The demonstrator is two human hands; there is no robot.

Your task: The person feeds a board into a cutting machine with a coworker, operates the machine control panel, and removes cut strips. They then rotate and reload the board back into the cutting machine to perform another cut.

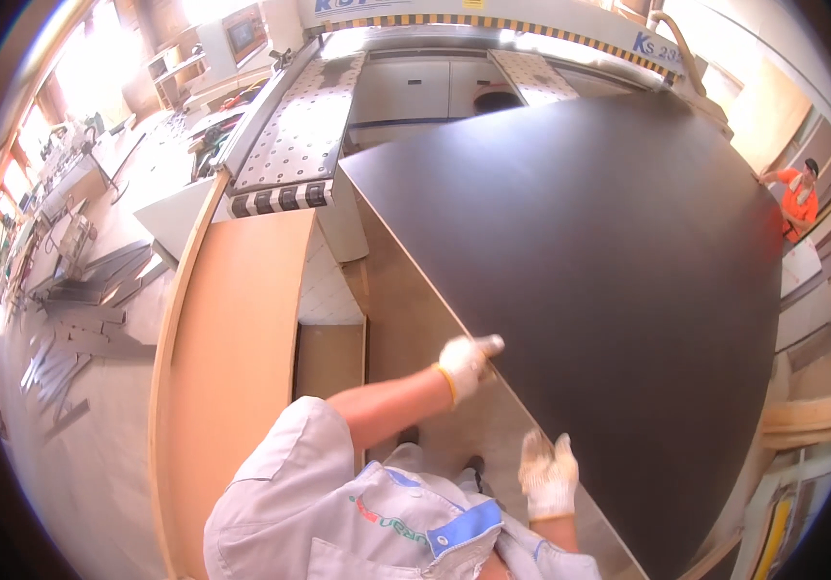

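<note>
A large dark panel (609,280) with a thin pale edge fills the middle and right of the view. My left hand (469,367), in a white work glove, is closed on its near edge, with the thumb over the top face. Farther down that same edge my right hand (549,474), gloved alike, grips the panel too. Fingers under the sheet are hidden. The panel's far corner reaches toward the panel saw (493,48). At the far right a person in orange (799,201) stands at the opposite edge with a hand at the panel.
On my left stands a long wood-coloured panel (237,319). Beyond it is the saw's perforated support table (300,126) with a striped end. Dark offcut strips (97,300) lie on the floor at far left. Wooden boards (812,416) are stacked at right.
</note>
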